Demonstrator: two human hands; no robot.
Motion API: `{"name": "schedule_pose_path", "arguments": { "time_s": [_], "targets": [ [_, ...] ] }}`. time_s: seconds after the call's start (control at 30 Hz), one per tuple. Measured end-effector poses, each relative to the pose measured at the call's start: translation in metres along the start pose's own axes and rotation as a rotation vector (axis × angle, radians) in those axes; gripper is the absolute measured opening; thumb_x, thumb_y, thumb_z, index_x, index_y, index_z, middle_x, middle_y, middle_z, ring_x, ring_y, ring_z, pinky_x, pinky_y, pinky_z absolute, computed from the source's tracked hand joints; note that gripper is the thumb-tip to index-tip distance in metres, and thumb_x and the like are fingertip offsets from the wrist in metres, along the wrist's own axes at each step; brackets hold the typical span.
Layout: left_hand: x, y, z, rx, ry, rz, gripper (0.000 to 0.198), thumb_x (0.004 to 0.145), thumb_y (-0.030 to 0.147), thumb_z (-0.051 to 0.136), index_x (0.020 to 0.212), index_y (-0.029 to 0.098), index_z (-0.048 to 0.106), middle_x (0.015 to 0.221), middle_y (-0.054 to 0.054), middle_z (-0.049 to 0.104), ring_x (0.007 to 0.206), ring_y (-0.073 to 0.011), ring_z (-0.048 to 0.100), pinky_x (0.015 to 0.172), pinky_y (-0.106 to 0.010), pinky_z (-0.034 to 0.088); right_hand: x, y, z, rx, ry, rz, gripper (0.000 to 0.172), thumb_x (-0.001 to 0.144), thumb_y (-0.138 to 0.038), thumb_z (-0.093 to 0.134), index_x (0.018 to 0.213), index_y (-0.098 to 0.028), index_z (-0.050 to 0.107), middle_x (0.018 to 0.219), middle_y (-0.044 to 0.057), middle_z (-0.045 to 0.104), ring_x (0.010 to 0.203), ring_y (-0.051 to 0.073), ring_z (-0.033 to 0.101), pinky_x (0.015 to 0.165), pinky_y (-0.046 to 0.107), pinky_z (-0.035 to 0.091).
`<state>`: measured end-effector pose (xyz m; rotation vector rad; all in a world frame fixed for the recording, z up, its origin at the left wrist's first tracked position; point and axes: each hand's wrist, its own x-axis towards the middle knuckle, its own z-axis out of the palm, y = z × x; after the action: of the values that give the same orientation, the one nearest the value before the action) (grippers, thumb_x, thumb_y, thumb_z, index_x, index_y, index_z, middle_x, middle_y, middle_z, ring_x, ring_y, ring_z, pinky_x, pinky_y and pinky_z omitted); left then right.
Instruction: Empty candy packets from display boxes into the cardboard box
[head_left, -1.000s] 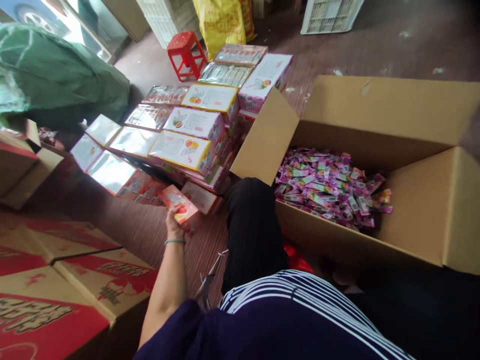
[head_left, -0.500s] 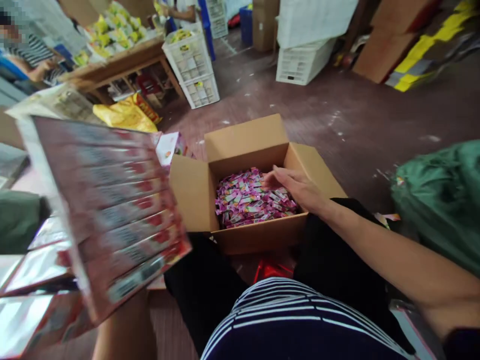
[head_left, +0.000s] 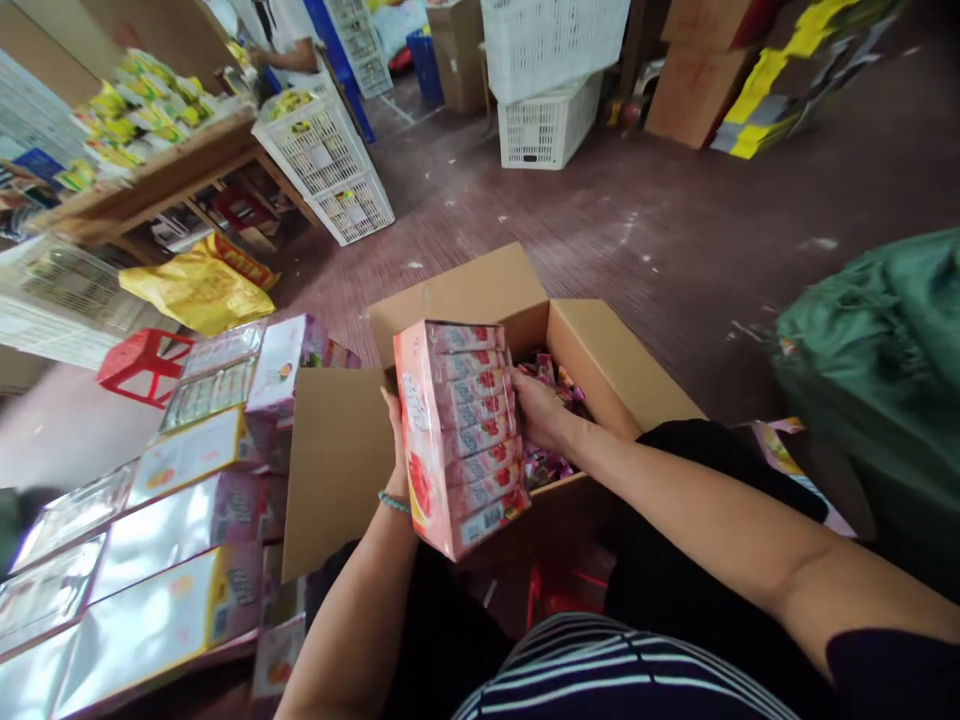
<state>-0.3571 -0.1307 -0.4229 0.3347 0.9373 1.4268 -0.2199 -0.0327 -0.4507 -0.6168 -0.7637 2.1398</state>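
A pink display box [head_left: 424, 440] is tilted above the open cardboard carton [head_left: 450, 285]. Its see-through side shows a column of wrapped packs printed with red fruit. My left hand [head_left: 396, 440], a beaded bracelet at the wrist, grips the box's left side. At its right edge my right hand [head_left: 544, 410] also closes on it, fingertips partly hidden behind the box. Inside the carton, small purple candy sachets [head_left: 577, 395] show behind and beside my right hand; the box hides the others.
Shiny packed boxes [head_left: 169, 520] stand in rows on my left, near a red stool [head_left: 142, 365] and a yellow sack [head_left: 199, 285]. A green sack [head_left: 877, 380] bulges at right. White crates [head_left: 551, 120] stand ahead. A person [head_left: 289, 45] works by the far table [head_left: 172, 160].
The display box has swung from my left to above the carton, held by my left hand. My right hand has moved from over the sachets to the box's right edge. The view has shifted.
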Motion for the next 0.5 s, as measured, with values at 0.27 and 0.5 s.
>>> {"name": "schedule_pose_path", "arguments": {
  "time_s": [0.27,0.5],
  "targets": [
    [-0.006,-0.019,-0.012,0.029,0.063,-0.029,0.061,0.067,0.051,0.081,0.118,0.018,0.074,0.116,-0.011,0.079,0.130,-0.0449,0.063,0.111,-0.056,0.051,0.017,-0.004,-0.013,-0.228,0.370,-0.026,0.052,0.094,-0.072,0.065,0.098,-0.022,0.077,0.101,0.007,0.077,0.119,0.032,0.066,0.110,0.046,0.051],
    [0.007,0.013,-0.011,0.005,0.116,0.061,0.048,0.065,0.049,0.073,0.100,0.017,0.071,0.096,-0.010,0.080,0.097,-0.0378,0.075,0.086,-0.049,0.063,0.014,-0.013,-0.009,0.025,-0.061,0.149,0.047,0.104,-0.064,0.055,0.112,-0.021,0.074,0.097,0.007,0.078,0.106,0.029,0.072,0.100,0.046,0.058]
  ]
}}
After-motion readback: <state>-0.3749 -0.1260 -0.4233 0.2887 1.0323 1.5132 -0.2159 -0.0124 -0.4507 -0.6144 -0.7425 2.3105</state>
